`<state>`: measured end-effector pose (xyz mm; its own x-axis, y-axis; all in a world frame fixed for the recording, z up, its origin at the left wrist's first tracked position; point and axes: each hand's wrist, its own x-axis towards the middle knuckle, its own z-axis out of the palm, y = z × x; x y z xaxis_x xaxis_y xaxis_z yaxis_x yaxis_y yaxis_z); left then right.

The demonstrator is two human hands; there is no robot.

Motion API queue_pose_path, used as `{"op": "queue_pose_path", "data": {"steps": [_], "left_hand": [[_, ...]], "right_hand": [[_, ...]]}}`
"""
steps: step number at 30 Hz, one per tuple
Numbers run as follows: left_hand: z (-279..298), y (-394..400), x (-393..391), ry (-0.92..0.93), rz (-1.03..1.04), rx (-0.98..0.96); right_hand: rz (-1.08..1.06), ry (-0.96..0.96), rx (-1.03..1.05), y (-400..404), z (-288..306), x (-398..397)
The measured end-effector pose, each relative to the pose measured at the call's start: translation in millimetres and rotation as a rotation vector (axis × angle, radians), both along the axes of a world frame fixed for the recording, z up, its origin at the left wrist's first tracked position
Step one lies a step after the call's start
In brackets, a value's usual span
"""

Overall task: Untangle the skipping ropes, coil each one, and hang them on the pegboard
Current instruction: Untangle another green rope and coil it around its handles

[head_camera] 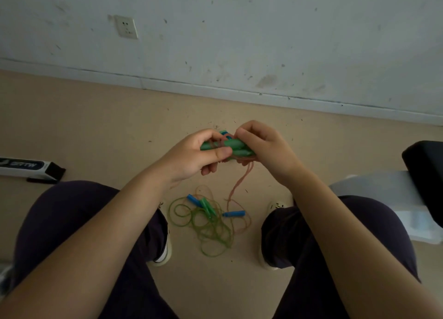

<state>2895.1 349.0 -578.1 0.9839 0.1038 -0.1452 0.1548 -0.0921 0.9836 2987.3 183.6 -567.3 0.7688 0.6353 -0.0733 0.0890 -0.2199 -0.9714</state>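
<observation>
Two green handles (236,148) held (both hands); three handles (211,207) on the floor.

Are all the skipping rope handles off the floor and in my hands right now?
No, the hands grip green handles, but two blue handles and a green one lie on the floor in the tangled ropes.

Hands: two, left (191,154) and right (261,146)
Green handles held: two (237,148)
Blue handles on floor: two (233,214)
Green handles on floor: one (207,206)
Sockets: one (126,27)
Shoes: two (165,251)
</observation>
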Motion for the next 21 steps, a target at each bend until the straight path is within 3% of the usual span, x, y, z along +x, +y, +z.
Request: {"op": "queue_pose_path", "data": {"steps": [3, 6, 21], "left_hand": [[3.1, -1.9, 0.4, -0.034, 0.099, -0.16], [3.0, -0.7, 1.2, -0.085, 0.164, -0.188], [6.5, -5.1, 0.6, -0.034, 0.23, -0.341]], "right_hand": [[0.103, 0.086, 0.047, -2.2, 1.5, -1.8], [0.178, 0.082, 0.047, 0.1, -1.7, -4.7], [0.081, -0.068, -0.046, 8.4, -6.5, -12.2]]}}
